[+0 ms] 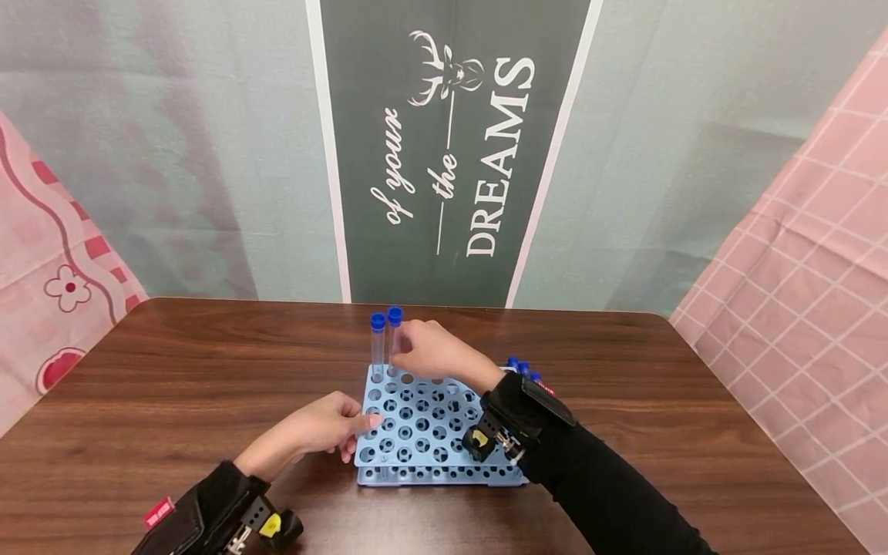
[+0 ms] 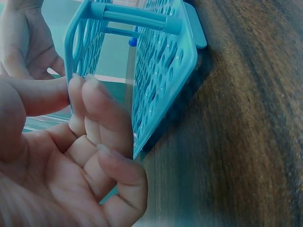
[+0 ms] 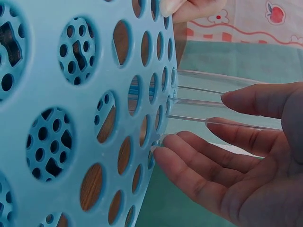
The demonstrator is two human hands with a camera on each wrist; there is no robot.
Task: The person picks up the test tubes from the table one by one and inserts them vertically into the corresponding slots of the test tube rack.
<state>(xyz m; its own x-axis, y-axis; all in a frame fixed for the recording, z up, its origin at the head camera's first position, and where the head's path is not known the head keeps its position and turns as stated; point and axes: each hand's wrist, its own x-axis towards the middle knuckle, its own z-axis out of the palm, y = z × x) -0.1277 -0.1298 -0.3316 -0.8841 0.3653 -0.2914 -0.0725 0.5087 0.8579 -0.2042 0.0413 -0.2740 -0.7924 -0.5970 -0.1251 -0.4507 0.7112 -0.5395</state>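
A light blue test tube rack [image 1: 432,460], two-tiered with round holes, stands on the table. Two clear test tubes with blue caps rise from its far left corner, the outer tube [image 1: 378,339] and the inner tube [image 1: 395,317]. My right hand [image 1: 440,353] pinches the inner tube between thumb and index finger, its lower end in a hole at the rack's edge. The other right fingers [image 3: 189,165] extend beside the upper tier. At the left side, my left hand [image 1: 322,425] grips the upper tier's edge [image 2: 70,56], thumb on top and fingertips beneath.
Several blue caps [image 1: 523,368] show beyond the rack's right side, partly hidden by my right forearm. The brown wooden table [image 1: 243,362] extends around the rack. A grey-green curtain [image 1: 277,254] with printed lettering hangs behind it, with pink cloth [image 1: 798,308] at the sides.
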